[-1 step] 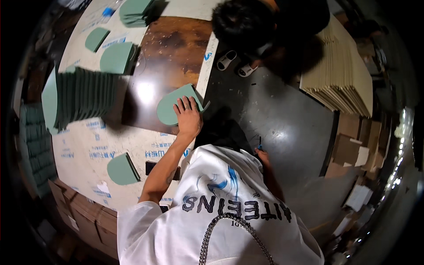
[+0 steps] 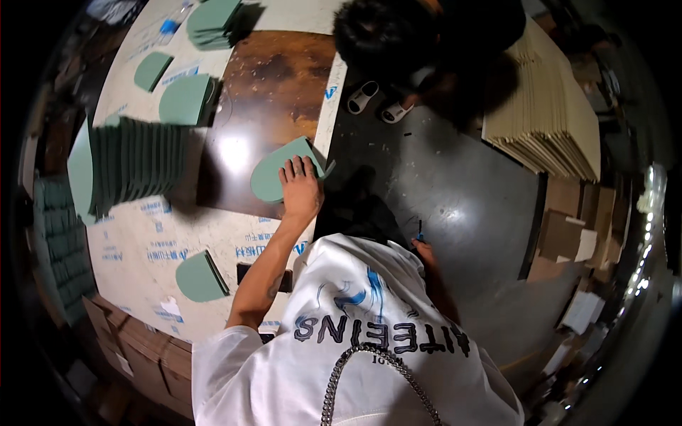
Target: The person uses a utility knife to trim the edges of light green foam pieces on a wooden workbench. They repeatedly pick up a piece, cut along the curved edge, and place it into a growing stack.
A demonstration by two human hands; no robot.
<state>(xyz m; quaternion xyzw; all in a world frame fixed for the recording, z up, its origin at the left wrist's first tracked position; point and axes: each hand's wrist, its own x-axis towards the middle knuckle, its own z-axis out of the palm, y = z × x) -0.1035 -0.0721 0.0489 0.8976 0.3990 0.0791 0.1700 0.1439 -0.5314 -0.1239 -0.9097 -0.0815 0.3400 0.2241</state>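
Note:
My left hand [image 2: 302,190] lies flat, fingers stretched, on a rounded green panel [image 2: 268,177]. That panel rests on a dark brown glossy board [image 2: 277,78], near its right edge, and a narrow strip sticks out from the panel's right side. Low at my right side, my right hand [image 2: 424,250] is closed around a thin tool [image 2: 420,233] with a blue part and a dark, slim upper end; its exact kind is too small to tell. The tool points up, away from the table, over the floor.
A row of green panels [image 2: 142,160] stands left of the board; smaller green stacks [image 2: 213,21] lie beyond. Another green piece [image 2: 200,277] is near my left arm. Across from me a person [image 2: 387,39] bends over. Pale boards [image 2: 543,113] are stacked at right, above cartons [image 2: 565,234].
The whole view has shifted slightly. My left hand stays on the green panel and my right hand keeps the thin tool.

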